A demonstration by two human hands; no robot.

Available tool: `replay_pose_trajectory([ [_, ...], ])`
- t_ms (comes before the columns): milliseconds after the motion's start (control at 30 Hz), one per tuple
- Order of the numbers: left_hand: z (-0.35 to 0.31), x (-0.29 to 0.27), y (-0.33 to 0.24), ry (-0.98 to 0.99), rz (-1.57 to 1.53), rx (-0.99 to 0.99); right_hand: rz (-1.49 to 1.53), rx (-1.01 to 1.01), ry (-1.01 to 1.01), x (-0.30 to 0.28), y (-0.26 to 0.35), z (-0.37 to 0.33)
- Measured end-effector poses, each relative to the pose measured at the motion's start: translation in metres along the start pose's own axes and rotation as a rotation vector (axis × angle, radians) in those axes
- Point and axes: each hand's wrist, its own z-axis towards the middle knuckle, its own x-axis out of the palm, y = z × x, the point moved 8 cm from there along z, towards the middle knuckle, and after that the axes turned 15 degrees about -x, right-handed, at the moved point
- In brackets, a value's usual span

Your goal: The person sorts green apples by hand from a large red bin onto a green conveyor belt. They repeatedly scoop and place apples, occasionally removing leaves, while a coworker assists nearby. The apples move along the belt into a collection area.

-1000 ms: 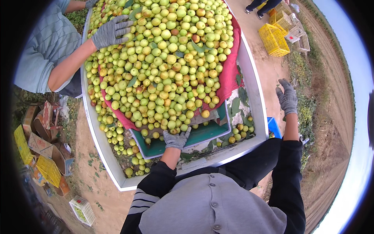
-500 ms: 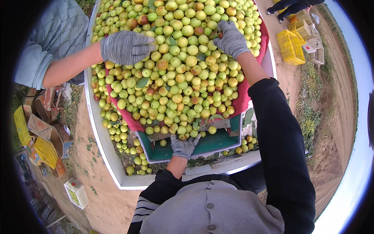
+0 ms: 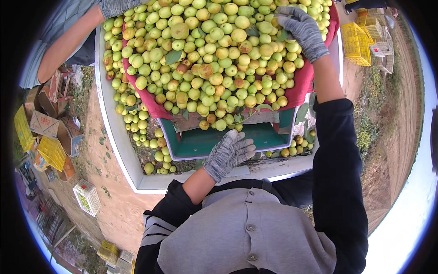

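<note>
A heap of small round yellow-green fruit with reddish-brown patches, which look like jujubes, fills a red cloth-lined bed. My left hand, in a grey knit glove, has its fingers spread and holds nothing. It hovers at the near edge of a green chute below the heap. On the heap's right side my right hand, also gloved, reaches over the fruit, its fingers bent and apart from the thumb. A green leaf lies by that thumb. No fruit shows in its grasp.
A co-worker's gloved hand is at the heap's upper left. A white frame surrounds the bed, with loose fruit inside its corner. Yellow crates stand right; cardboard boxes and a white crate stand left.
My left hand has drawn back from the fruit at the chute and spread its fingers. My right hand has moved right across the heap. The co-worker's hand has gone farther up and left.
</note>
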Motion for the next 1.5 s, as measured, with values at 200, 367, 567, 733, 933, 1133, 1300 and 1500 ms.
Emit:
replay_pose_trajectory([
  [200, -0.055, 0.099, -0.153, -1.208, 1.963, 1.470, 1.083, 0.144, -0.684, -0.149, -0.087, -0.287],
  [367, -0.003, 0.059, -0.146, -1.142, 2.194, 1.020, -0.209, 0.701, -0.887, -0.266, -0.089, -0.580],
  [567, -0.022, 0.022, -0.084, -0.804, 2.295, 1.204, -1.143, 0.984, -0.058, -0.269, -0.041, -0.586],
  [733, -0.080, 0.038, -0.122, -0.938, 1.913, 1.660, -0.745, -0.038, -0.215, -0.124, 0.007, -0.306],
  [933, -0.054, 0.039, -0.183, -1.337, 2.141, 1.119, -1.145, -0.391, 0.275, 0.122, 0.033, -0.092],
  [1133, -0.060, -0.008, -0.138, -1.268, 2.213, 1.110, -1.075, -0.229, 0.414, 0.096, -0.025, -0.120],
  [1300, -0.065, -0.032, -0.096, -1.132, 2.181, 1.117, -0.999, -0.213, 0.402, 0.107, -0.030, -0.201],
  [1500, -0.122, -0.031, -0.110, -0.865, 1.657, 1.347, -0.620, -0.420, -0.059, 0.045, 0.017, -0.207],
])
